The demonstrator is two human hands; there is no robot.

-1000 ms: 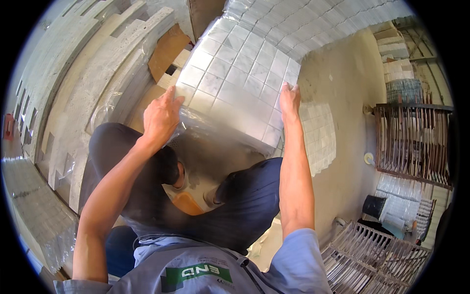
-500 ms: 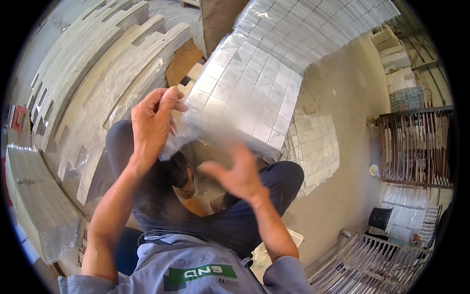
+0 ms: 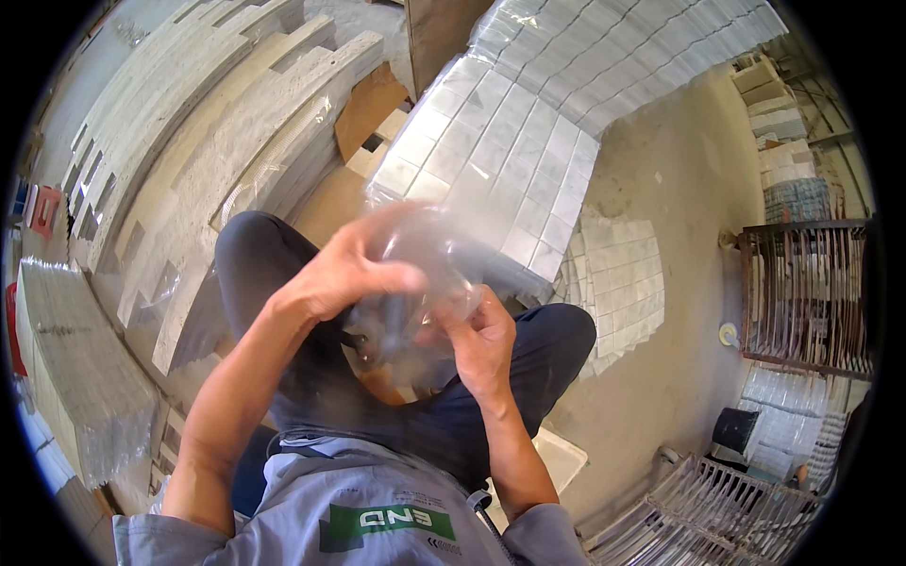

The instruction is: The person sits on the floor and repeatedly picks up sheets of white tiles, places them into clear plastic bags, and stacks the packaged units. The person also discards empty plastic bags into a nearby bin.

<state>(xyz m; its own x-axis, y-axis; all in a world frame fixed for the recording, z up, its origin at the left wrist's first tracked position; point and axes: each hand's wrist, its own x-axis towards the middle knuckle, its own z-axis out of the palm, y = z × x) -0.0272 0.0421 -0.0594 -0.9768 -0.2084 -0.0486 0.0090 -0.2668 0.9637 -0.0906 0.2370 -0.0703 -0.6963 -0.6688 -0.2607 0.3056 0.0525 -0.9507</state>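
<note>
The left hand (image 3: 344,274) and the right hand (image 3: 481,340) meet in front of the person's chest, both gripping a piece of clear plastic film (image 3: 425,274). The left hand's fingers (image 3: 396,278) curl over the top of the film and pinch it shut; they are blurred, so the exact grip is hard to read. The right hand's fingers (image 3: 462,325) close on the lower edge of the film from below, thumb side up. The film hangs crumpled between the two hands, above the person's knees in dark trousers (image 3: 557,340).

Just beyond the hands lies a sheet of small square grey-white tiles (image 3: 500,165) wrapped in shiny plastic, its near edge resting by the knees. Another tile sheet (image 3: 618,278) lies flat on the concrete floor (image 3: 679,170) to the right. Long stacks of pale stone strips (image 3: 198,141) run along the left. A metal rack (image 3: 802,283) stands at the right edge.
</note>
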